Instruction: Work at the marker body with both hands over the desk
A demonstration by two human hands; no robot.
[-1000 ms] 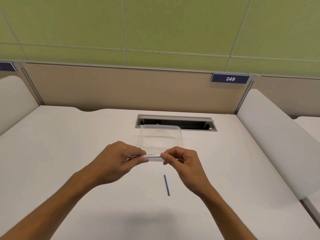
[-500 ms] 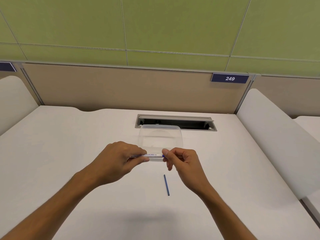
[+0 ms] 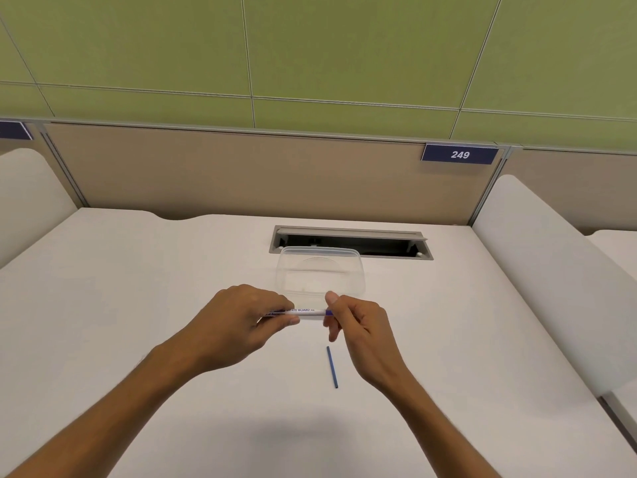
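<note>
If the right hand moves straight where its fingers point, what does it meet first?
Probably the left hand: the right hand points left along the whiteboard marker that both hold. Depth is unclear.

A white whiteboard marker [image 3: 307, 312] with blue print lies level between the hands, its left end in the left hand [image 3: 238, 322], its blue right end pinched by the right hand [image 3: 358, 326].

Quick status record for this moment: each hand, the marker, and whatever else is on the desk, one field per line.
left hand: left hand grips the white marker by its left part
right hand: right hand pinches the marker's blue right end
marker: level, above the desk
blue stick: blue stick lies on the desk, under the right hand, untouched
clear container: clear container behind the hands, nothing seen inside
cable slot: cable slot behind the container
</note>
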